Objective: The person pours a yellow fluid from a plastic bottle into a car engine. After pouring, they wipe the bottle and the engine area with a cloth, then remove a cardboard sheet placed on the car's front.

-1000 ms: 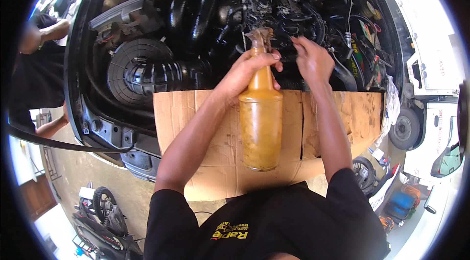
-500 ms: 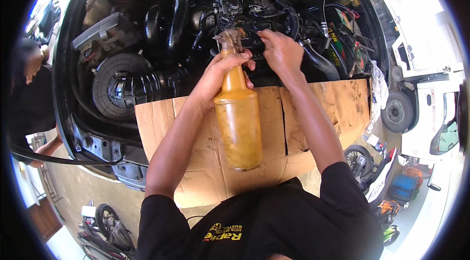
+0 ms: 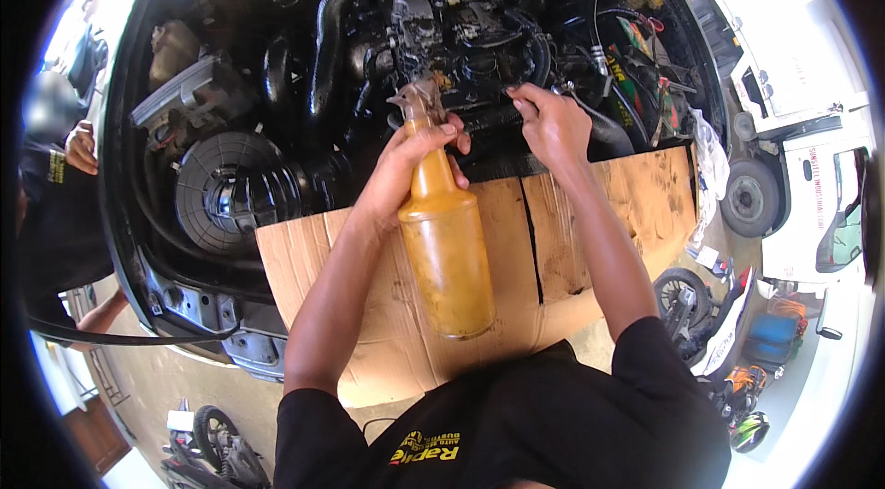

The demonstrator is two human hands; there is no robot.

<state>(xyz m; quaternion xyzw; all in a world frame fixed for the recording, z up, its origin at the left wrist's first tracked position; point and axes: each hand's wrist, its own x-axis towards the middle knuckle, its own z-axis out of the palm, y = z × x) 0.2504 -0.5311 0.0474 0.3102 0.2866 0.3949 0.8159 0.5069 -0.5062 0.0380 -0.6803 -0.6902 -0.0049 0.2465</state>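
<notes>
Now: left hand [image 3: 406,171] clamped round neck of spray bottle [image 3: 447,249], fingers wrapped just under trigger head [image 3: 419,102]. Bottle amber, translucent, base toward the chest, nozzle aimed into engine bay [image 3: 442,19]; body hangs above cardboard [image 3: 608,212], contact with it not discernible. Right hand [image 3: 553,125] just beside, grip closed on black hose [image 3: 604,129] at near edge of engine; fingers curled over it. Cardboard sheet draped over car's front edge, split by a dark crack right of bottle. Round black air-filter housing [image 3: 221,194] left of hands, well apart. Another person's hand [image 3: 81,146] at far left. White truck [image 3: 802,166] to right; motorbike [image 3: 710,323] lower right.
</notes>
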